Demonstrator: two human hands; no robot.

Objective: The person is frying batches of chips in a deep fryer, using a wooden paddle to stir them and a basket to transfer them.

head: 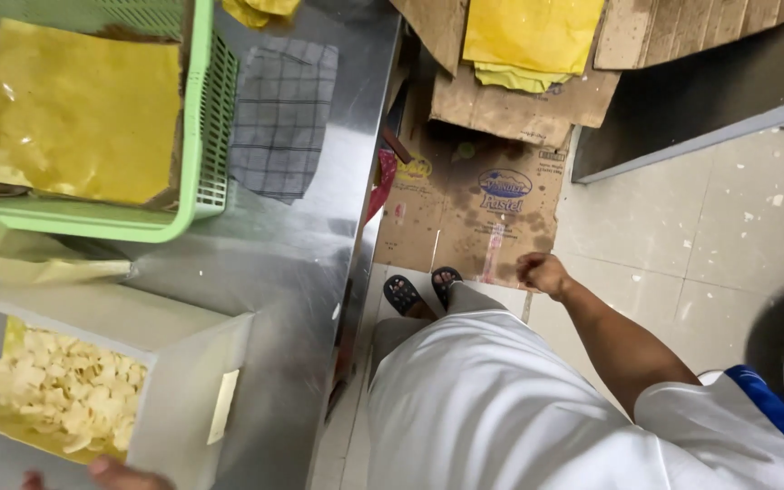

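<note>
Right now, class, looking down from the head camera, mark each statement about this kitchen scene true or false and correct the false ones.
1. The grey box holds pale chips. True.
2. The left hand touches the box's near edge. True.
3. The right hand holds a cloth. False: it is a loose fist holding nothing, out over the floor.
4. The green basket is lined with yellow paper. True.
5. The checked cloth lies on the floor. False: it lies on the steel counter.
</note>
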